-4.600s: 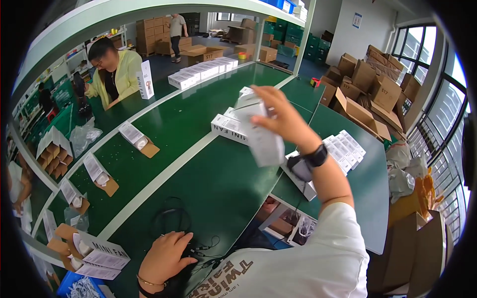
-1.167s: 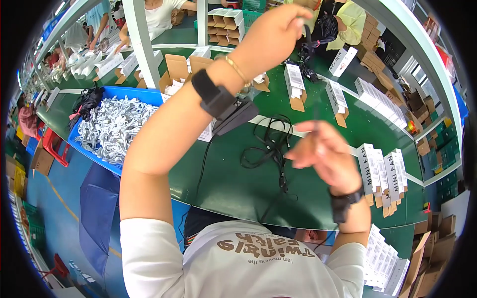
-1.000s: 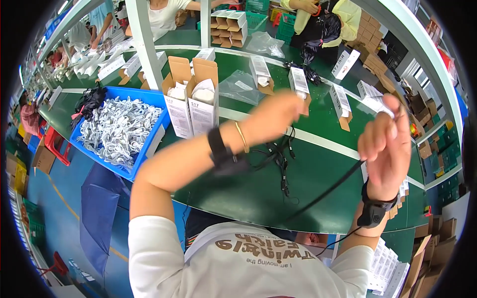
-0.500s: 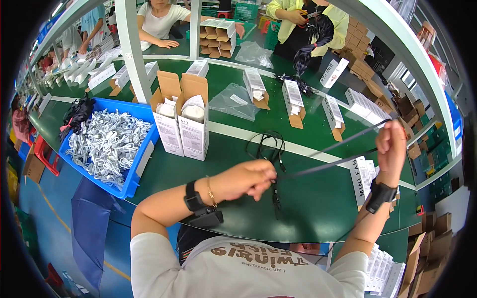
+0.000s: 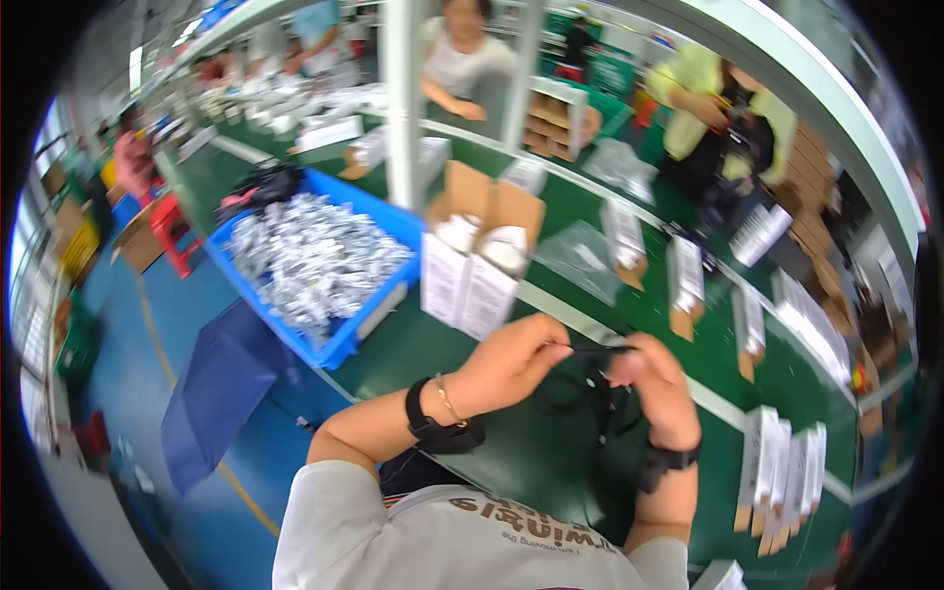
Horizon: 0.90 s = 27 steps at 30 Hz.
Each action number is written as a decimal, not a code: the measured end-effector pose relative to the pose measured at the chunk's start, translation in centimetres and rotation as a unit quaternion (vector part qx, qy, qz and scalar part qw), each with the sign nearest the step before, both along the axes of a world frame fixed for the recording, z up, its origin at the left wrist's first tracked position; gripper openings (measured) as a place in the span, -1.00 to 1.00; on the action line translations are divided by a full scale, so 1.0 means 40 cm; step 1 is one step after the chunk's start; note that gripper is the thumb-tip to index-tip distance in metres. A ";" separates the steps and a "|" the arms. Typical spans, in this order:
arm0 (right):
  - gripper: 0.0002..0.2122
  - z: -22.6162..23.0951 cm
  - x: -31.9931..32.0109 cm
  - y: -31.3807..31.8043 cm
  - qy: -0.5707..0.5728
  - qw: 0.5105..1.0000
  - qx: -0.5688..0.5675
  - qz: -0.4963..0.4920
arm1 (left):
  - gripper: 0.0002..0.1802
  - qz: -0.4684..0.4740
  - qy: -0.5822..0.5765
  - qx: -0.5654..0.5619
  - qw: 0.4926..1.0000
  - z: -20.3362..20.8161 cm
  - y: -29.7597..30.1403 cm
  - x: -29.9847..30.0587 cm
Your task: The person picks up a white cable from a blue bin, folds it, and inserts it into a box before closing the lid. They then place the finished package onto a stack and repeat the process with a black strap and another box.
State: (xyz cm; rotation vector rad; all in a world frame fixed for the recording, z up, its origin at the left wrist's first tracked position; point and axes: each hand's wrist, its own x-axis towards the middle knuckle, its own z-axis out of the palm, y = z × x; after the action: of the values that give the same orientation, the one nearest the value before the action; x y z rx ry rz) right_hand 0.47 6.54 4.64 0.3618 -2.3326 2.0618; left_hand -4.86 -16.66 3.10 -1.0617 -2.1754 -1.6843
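A thin black lanyard point(image 5: 600, 349) runs short and taut between my two hands above the green worktable. One end is pinched between the thumb and fingers of my left hand point(image 5: 511, 369). My right hand point(image 5: 657, 388) has its fingers bent around the other end; blur hides some of the grip. Below my right hand hang or lie more black cords point(image 5: 603, 418), partly covered by it; I cannot tell which belong to the held lanyard. Two open white boxes point(image 5: 467, 285) with brown flaps stand beyond my left hand, each with a white wrapped item inside.
A blue bin point(image 5: 344, 349) full of white cords sits left of the boxes, a black bundle point(image 5: 270, 187) at its far corner. White boxes point(image 5: 777, 472) line up at right. A clear plastic bag point(image 5: 582, 258) lies beyond my hands. Two people work across the table, behind white posts point(image 5: 401, 118).
My right hand has come down and left toward my left hand, so the lanyard stretched between them is much shorter. The whole view has swung left, blurring the scene.
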 end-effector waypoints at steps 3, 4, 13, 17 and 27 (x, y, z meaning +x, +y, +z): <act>-0.80 0.035 0.009 -0.043 0.103 0.985 -0.134 -0.018 | -0.91 -0.066 0.002 -0.079 0.995 -0.037 -0.014 0.005; -0.78 0.045 0.019 -0.055 0.147 0.966 -0.209 -0.042 | -0.91 -0.048 -0.001 -0.083 0.995 -0.037 -0.034 0.014; -0.81 0.064 0.044 0.031 0.210 0.893 -0.366 -0.157 | -0.88 0.207 0.088 -0.369 0.902 0.086 -0.441 -0.259; -0.80 0.052 0.029 0.037 0.220 0.904 -0.353 -0.095 | -0.90 0.218 0.021 -0.676 0.703 -0.010 -0.581 -0.381; -0.76 -0.014 -0.017 -0.009 0.124 0.964 -0.191 -0.138 | -0.97 0.299 0.033 -0.221 0.928 0.036 -0.566 -0.291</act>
State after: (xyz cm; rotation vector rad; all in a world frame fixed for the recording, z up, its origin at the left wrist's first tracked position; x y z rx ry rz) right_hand -0.20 6.19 4.08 0.2496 -1.6897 2.1185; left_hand -16.49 -39.31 4.53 -0.4280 -2.5396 -0.9061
